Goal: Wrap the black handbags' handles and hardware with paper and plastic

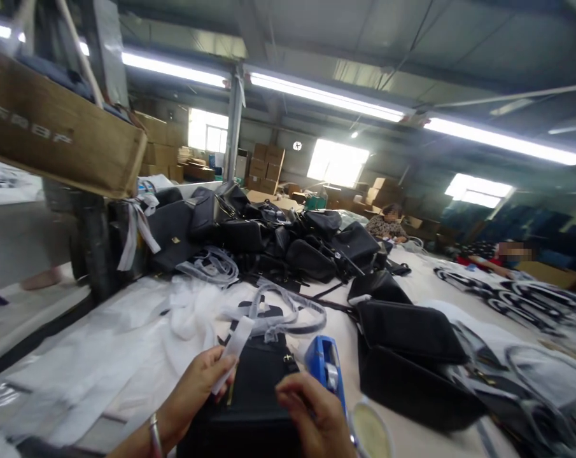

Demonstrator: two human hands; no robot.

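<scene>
A black handbag [254, 394] lies in front of me at the bottom of the view, its handle wrapped in clear plastic [288, 312]. My left hand [192, 391] pinches a white paper strip [231, 353] against the bag's left side. My right hand [314, 413] rests on the bag's right edge with its fingers curled; what they hold, if anything, I cannot make out. A blue tape dispenser [326, 366] stands just right of the bag.
A heap of black handbags [278, 238] covers the table's middle and more bags [412, 356] lie at right. White wrapping sheets [106, 356] spread at left. A cardboard box [58, 133] hangs upper left. Two people [387, 222] work at the far right.
</scene>
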